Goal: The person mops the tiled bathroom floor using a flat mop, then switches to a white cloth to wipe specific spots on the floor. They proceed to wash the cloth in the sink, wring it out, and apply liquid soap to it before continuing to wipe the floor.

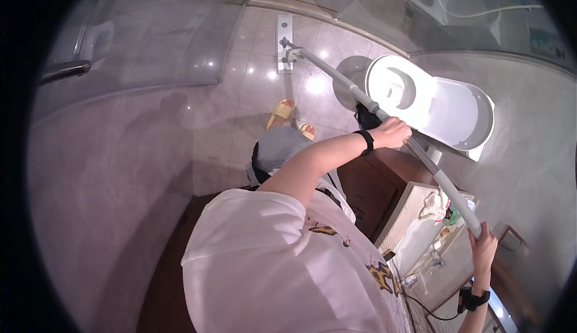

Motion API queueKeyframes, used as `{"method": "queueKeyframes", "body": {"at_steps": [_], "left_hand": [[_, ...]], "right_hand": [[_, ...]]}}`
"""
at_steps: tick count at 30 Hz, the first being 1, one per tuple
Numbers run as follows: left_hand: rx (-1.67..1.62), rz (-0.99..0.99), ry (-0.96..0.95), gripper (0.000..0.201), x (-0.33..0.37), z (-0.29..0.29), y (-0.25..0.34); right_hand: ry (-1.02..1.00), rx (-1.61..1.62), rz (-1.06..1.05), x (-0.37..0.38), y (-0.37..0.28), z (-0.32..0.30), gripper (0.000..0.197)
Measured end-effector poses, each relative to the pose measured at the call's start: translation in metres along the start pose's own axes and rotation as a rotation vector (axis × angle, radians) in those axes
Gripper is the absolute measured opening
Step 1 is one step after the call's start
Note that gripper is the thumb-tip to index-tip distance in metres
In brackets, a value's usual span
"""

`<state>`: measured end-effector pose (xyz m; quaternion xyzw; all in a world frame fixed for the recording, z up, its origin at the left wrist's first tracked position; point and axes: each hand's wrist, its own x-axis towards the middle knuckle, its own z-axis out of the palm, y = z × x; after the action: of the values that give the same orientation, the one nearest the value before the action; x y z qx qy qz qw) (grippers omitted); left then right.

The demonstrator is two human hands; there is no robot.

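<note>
A flat mop [327, 68] with a long grey and white pole runs diagonally across the view. Its pale rectangular head [285, 29] lies on the tiled floor, beyond my feet. Partway along the pole, my left hand [390, 133] is closed around it, close to the toilet. My right hand [482, 249] grips the pole's white upper end, over at the lower right. Both wrists wear black bands.
A white toilet [445, 101] with its lid raised stands at the right. Glass panels [162, 38] border the floor on the far side and the left. A counter [415, 231] with several small items is at my right, above a brown wooden cabinet [369, 183].
</note>
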<state>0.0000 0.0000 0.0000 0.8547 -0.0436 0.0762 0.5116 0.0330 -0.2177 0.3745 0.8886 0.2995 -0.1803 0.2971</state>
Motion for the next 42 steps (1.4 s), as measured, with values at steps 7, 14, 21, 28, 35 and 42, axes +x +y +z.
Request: {"method": "queueKeyframes", "body": {"at_steps": [7, 14, 21, 28, 35, 42], "left_hand": [[0.071, 0.004, 0.021, 0.007, 0.026, -0.065, -0.062], [0.048, -0.063, 0.050, 0.004, 0.002, -0.069, -0.061], [0.077, -0.081, 0.121, 0.002, -0.007, -0.071, -0.059], [0.044, -0.087, 0.186, 0.004, -0.028, -0.080, -0.061], [0.087, -0.077, 0.287, 0.018, -0.041, -0.102, -0.062], [0.077, -0.081, 0.427, 0.010, -0.044, -0.120, -0.055]], "right_hand": [[0.132, 0.099, -0.019, 0.059, -0.037, 0.001, 0.027], [0.116, 0.102, -0.057, 0.056, -0.048, -0.004, 0.026], [0.156, 0.042, -0.079, 0.050, -0.053, -0.001, 0.030], [0.197, 0.033, -0.142, 0.041, -0.075, -0.007, 0.039], [0.311, -0.020, -0.223, 0.040, -0.095, -0.022, 0.040], [0.407, -0.164, -0.394, 0.047, -0.084, -0.031, 0.048]]}}
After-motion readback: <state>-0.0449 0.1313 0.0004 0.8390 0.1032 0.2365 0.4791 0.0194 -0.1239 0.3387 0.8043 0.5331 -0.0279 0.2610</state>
